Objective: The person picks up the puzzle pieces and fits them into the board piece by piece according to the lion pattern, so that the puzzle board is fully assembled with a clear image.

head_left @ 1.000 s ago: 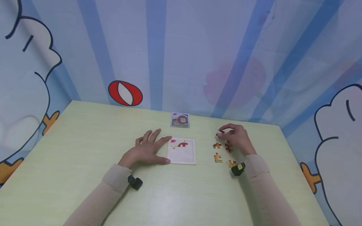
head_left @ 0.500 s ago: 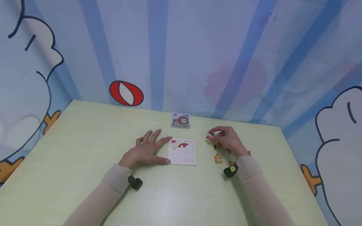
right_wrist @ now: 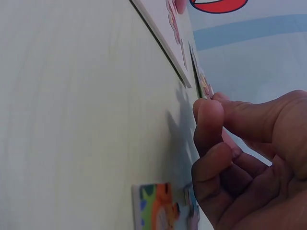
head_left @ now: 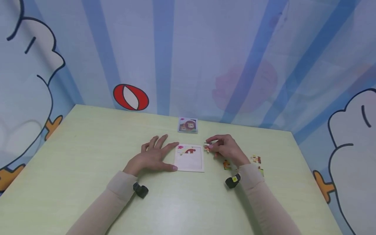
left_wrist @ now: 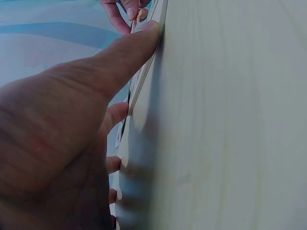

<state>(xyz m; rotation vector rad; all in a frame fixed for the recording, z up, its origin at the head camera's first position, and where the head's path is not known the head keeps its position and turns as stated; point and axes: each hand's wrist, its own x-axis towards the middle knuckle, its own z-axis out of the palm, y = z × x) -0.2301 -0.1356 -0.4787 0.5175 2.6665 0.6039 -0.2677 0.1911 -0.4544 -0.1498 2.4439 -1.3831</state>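
Observation:
A white square puzzle tray (head_left: 188,163) lies mid-table with a few joined pieces (head_left: 186,150) along its top left. My left hand (head_left: 151,158) has its fingers spread, thumb and index fingertip touching the tray's left corners; the left wrist view shows the thumb on the tray edge (left_wrist: 144,74). Just right of the tray, my right hand (head_left: 228,150) pinches a puzzle piece (head_left: 207,147) between thumb and fingers. In the right wrist view the fingers mostly hide that piece. Loose puzzle pieces (head_left: 227,164) lie under and beside the right wrist, partly covered by it.
A lion picture card (head_left: 187,125) lies behind the tray. More loose pieces (head_left: 255,159) are right of the right forearm. A printed cloth (head_left: 191,58) hangs behind the table (head_left: 164,209).
My right hand has moved left from the loose pieces to the tray's right edge, carrying the pinched puzzle piece. Loose pieces right of the forearm have come into sight. The left hand stays put.

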